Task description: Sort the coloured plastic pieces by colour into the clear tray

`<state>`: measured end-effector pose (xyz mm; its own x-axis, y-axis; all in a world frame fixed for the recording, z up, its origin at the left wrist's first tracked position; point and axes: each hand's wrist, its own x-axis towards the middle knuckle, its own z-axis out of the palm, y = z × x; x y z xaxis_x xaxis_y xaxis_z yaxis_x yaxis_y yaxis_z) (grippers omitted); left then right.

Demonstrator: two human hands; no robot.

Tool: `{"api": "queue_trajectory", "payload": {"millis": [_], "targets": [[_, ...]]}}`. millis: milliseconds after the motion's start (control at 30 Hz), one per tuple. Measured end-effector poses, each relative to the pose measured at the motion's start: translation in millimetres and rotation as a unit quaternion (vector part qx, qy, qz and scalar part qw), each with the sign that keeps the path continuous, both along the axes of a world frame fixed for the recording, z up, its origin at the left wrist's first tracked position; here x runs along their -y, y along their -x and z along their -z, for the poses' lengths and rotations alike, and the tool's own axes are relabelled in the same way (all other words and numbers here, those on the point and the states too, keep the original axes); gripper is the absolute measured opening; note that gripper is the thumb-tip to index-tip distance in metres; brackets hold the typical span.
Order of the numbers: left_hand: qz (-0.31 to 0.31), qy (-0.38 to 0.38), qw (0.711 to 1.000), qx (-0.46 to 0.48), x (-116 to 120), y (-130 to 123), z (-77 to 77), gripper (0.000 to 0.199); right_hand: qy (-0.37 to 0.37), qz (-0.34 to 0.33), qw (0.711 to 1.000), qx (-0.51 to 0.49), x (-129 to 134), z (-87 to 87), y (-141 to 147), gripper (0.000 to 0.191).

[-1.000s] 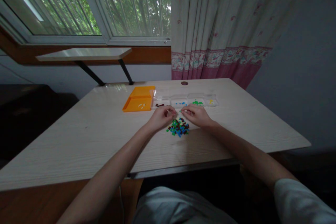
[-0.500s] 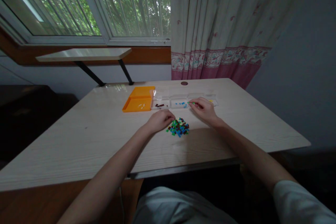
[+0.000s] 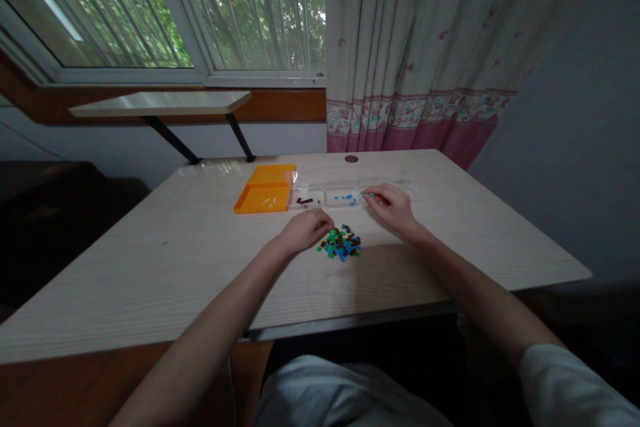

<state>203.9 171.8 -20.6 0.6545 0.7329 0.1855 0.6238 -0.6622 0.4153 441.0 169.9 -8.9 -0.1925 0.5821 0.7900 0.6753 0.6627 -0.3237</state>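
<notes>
My right hand (image 3: pixel 391 205) is over a clear box at the right of the row, its thumb and forefinger pinched on a small green brick (image 3: pixel 365 193). Another bit of green shows by the fingers; I cannot tell whether it is held or lies in the box. Curled at the left edge of a pile of small mixed bricks (image 3: pixel 342 243) is my left hand (image 3: pixel 306 229), closed, with its fingertips partly hidden. Blue, green, brown and pale pieces make up the pile. Blue bricks (image 3: pixel 349 197) lie in the clear box just left of my right hand.
Further left, a clear box (image 3: pixel 320 206) contains brown bricks (image 3: pixel 304 201). An open orange box (image 3: pixel 241 205) with a few white pieces (image 3: pixel 270 201) stands at the left end. A dark round disc (image 3: pixel 351 159) lies near the table's back edge. A raised shelf (image 3: pixel 165 104) stands at back left.
My right hand has shifted slightly right and away from me, and now covers the yellow spot that showed behind it. My left hand and the pile have stayed put.
</notes>
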Motion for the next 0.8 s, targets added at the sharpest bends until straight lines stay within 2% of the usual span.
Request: {"api": "queue_trajectory", "payload": {"millis": [133,267,367,467,600,700,800], "targets": [[-0.003,-0.006,1.0,0.01,-1,1,3.7,0.018,0.035,0.034,0.999,0.011,-8,-0.9,-9,0.02],[-0.018,0.007,0.998,0.057,0,0,2.6,0.019,0.092,0.118,0.988,0.033,-21,5.0,-23,0.018],[-0.043,0.058,0.991,0.113,1,-3,1.0,0.02,0.153,0.178,0.971,0.051,-29,12.0,-32,0.018],[-0.079,0.129,0.966,0.21,-1,-6,3.5,0.016,0.192,0.195,0.959,0.07,-32,15.5,-36,0.02],[-0.137,0.193,0.924,0.299,-8,-7,11.2,0.01,0.203,0.154,0.963,0.089,-23,12.6,-22,0.022],[-0.155,0.164,0.924,0.308,-12,-7,14.7,0.008,0.208,0.069,0.969,0.109,-8,10.0,0,0.021],[-0.143,0.16,0.923,0.319,-11,-9,14.0,0.012,0.204,-0.01,0.97,0.132,4,11.2,21,0.02]]}}
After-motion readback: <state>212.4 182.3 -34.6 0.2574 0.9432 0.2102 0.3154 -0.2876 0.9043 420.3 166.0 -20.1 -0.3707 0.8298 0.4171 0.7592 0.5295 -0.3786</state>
